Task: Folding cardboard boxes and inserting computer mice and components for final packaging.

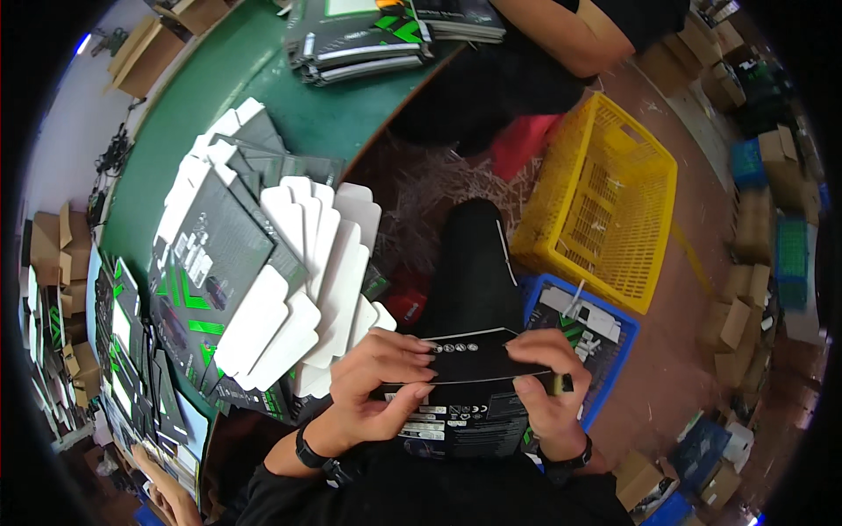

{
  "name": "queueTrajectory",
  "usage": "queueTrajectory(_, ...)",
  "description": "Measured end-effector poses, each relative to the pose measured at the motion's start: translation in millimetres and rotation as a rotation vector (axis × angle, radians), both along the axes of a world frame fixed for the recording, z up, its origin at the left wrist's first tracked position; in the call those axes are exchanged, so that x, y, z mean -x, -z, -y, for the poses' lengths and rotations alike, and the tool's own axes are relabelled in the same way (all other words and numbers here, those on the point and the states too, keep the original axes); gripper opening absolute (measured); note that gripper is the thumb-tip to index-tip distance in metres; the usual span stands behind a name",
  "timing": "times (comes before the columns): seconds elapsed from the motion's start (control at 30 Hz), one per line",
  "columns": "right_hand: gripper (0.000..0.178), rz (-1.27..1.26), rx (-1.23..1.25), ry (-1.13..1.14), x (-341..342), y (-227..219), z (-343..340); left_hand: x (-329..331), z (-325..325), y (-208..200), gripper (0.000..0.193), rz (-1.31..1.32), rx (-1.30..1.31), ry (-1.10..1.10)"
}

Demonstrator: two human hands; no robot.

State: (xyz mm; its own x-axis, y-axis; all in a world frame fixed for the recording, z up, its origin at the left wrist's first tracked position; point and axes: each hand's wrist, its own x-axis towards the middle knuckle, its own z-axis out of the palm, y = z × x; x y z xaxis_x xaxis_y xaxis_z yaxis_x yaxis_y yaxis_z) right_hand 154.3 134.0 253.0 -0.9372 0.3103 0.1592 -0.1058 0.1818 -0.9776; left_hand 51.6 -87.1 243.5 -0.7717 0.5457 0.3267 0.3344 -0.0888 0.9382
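Observation:
A black printed cardboard box (pixel 469 421) sits at my lap, with its narrow black side turned up. My left hand (pixel 377 386) grips its left end, fingers over the far edge and thumb at the near edge. At the right end, my right hand (pixel 553 381) pinches the box between thumb and fingers. Left of my hands, a fanned pile of flat black-and-green boxes (pixel 206 245) with white flaps (pixel 320 289) lies on the green table (pixel 329 118). Whether anything is inside the held box cannot be seen.
A yellow plastic crate (pixel 662 228) stands on the floor at right. Beside it, a blue bin (pixel 627 337) holds printed cardboard pieces. More boxes (pixel 360 57) are stacked at the table's far end. Other people's arms show at the top (pixel 570 35) and lower left (pixel 167 482).

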Motion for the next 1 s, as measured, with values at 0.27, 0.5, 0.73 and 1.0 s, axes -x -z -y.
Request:
queueTrajectory(0.27, 0.031, -0.009, -0.009, 0.185, -13.0, -1.8, -0.1, -12.8, 3.2, -2.2, 0.081, 0.121, 0.125, 0.123)
queueTrajectory(0.5, 0.025, -0.18, 0.687, 0.184, -0.7, 19.2, -14.4, 66.9, 83.5, -50.1, 0.109, 0.124, 0.4, -0.229)
queueTrajectory(0.73, 0.025, -0.002, 0.573, 0.088, 18.7, 16.0, 0.3, 281.8, 231.0, -53.5, 0.101, 0.274, 0.355, -1.012)
queueTrajectory(1.0, 0.09, 0.352, 0.226, -0.095, 9.0, 36.1, 0.8, 169.5, 185.7, -64.0, 0.11, 0.205, 1.639, -0.372)
